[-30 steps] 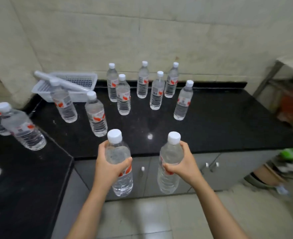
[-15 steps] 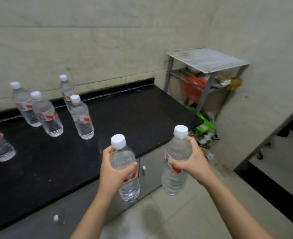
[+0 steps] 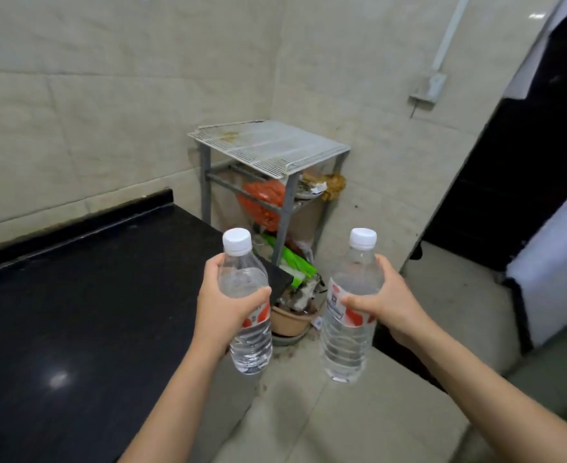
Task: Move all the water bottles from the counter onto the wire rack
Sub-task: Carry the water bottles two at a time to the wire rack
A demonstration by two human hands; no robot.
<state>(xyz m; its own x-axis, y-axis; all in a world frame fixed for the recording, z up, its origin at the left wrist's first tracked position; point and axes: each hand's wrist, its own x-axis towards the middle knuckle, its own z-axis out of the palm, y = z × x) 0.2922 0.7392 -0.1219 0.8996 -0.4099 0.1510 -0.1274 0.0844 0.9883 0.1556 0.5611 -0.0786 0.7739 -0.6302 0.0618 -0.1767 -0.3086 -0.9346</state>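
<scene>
Gripping two water bottles upright at the waist, left bottle (image 3: 252,342) wrapped in the left grip (image 3: 223,305) and right bottle (image 3: 345,345) in the right grip (image 3: 389,302), probably to keep caps up and bases free for setting down. Both held in the air, off the desk (image 3: 75,312) at 9 o'clock and well short of the wire rack (image 3: 268,147) at 12 o'clock — judged mid-carry.

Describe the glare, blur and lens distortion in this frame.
Head view: a soft white glare spot on the black counter, lower left. Head view: wide-angle bending slants the seams of the wall and the dark doorway at right. Head view: the left bottle, right bottle and wire rack are fairly sharp; the clutter beneath the rack is soft.
</scene>
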